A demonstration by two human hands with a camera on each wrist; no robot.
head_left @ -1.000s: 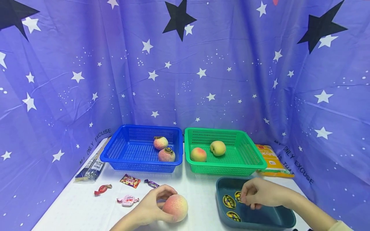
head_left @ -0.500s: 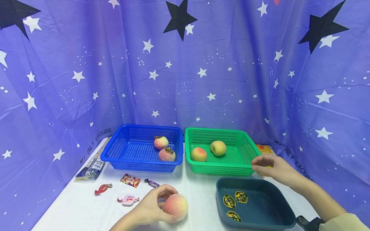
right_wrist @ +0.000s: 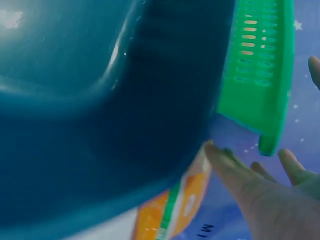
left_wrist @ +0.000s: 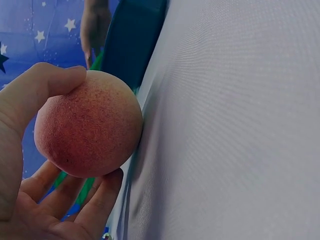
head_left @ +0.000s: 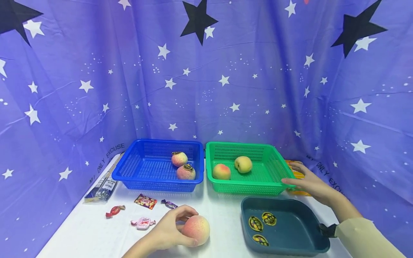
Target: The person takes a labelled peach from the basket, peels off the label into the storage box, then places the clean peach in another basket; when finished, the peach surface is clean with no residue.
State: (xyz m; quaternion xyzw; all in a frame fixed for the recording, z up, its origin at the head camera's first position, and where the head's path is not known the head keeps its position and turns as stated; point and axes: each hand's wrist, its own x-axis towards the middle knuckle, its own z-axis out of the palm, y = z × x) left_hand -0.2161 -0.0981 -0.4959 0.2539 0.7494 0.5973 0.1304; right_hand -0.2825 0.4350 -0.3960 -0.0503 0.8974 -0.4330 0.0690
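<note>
Plainly, the peach (head_left: pixel 197 230) is over the near part of the white tablecloth (head_left: pixel 222 222), gripped in my left hand (head_left: pixel 170 229); thumb and fingers bear on opposite sides, parted by the fruit's width. I cannot tell whether it rests on the cloth. My right hand (head_left: pixel 314 182) holds nothing; its fingers are extended and spread by the front right corner of the green basket (head_left: pixel 251 188) and over the orange packet (head_left: pixel 298 192). Contact with either cannot be confirmed. Inside the green basket lie two fruits, one blushed red (head_left: pixel 221 172), one yellow (head_left: pixel 243 164). Below my right hand stands the dark teal tray (head_left: pixel 300 222), three black-and-yellow stickers (head_left: pixel 256 224) lying in its left part. The blue basket (head_left: pixel 155 184), left of the green, holds two peaches bearing stickers (head_left: pixel 185 172). Before it lie four wrapped sweets (head_left: pixel 143 223); beside it, a clear-and-navy packet (head_left: pixel 104 188). Purple star-printed cloth (head_left: pixel 206 104) encloses the table.
</note>
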